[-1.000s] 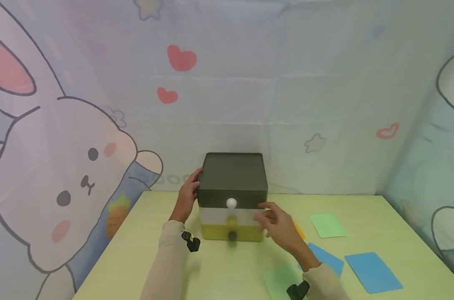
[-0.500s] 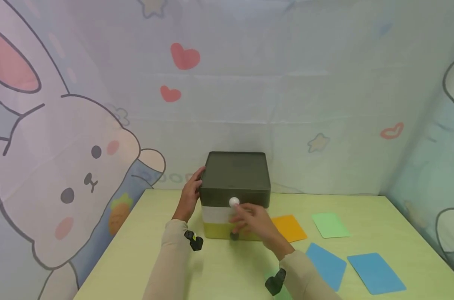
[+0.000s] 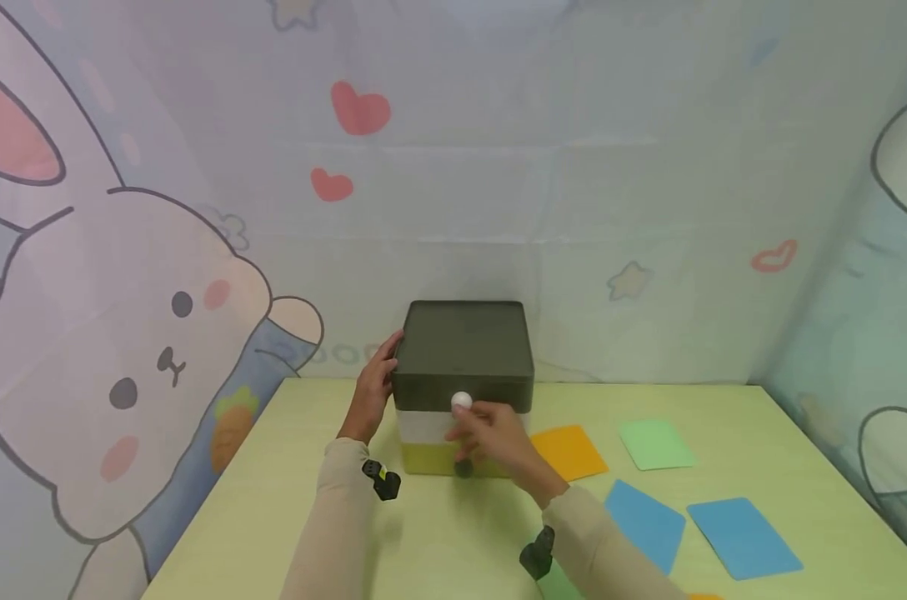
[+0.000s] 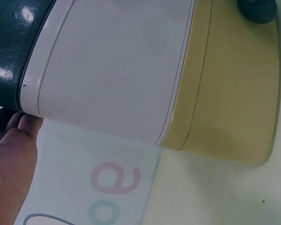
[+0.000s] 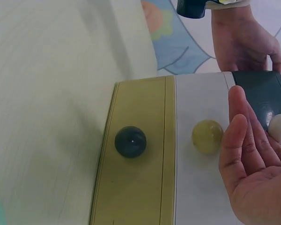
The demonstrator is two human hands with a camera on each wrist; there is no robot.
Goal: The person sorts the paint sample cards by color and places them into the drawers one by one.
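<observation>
A small drawer box stands on the table, with a dark green top drawer (image 3: 498, 392), a white middle drawer (image 4: 112, 70) and a yellow bottom drawer (image 4: 229, 93). All three drawers look closed. My left hand (image 3: 368, 396) rests against the box's left side near the top, its fingers extended along it. At the front, my right hand (image 3: 498, 437) pinches the white knob (image 3: 461, 401) of the top drawer; the exact contact is partly hidden. In the right wrist view the other fingers (image 5: 236, 101) spread before the middle drawer, beside its yellow knob (image 5: 207, 137). Lower down sits a dark knob (image 5: 130, 141).
Right of the box lie an orange card (image 3: 571, 452), a light green card (image 3: 657, 444) and two blue cards, one left (image 3: 647, 525) and one right (image 3: 744, 538). Another green card (image 3: 557, 583) is partly under the right forearm. A printed cloth (image 3: 453, 208) hangs behind the table.
My right hand has moved left from the box's right front edge to the white knob, uncovering the orange card. The left hand has stayed on the box's side.
</observation>
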